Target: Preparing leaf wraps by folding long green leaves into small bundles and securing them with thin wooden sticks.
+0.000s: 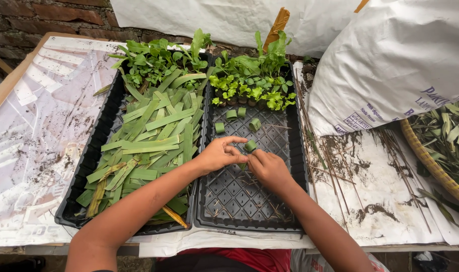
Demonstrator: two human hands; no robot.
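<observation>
Both hands meet just above the middle of the frame, over the right black tray (290,166). The left hand (217,155) and the right hand (268,168) pinch a small rolled green leaf cup (250,146) between their fingertips, the left index finger arched over it and the other fingers curled close together. Three or four more leaf cups (234,120) stand on the tray's grid just above the hands, below a cluster of green seedlings (252,83) at the tray's upper end. The left black tray (91,163), touching the right one, holds a heap of flat cut leaf strips (149,146). A white sack (390,60) fills the upper right, and a woven basket (433,166) of leaves sits at the right edge.
</observation>
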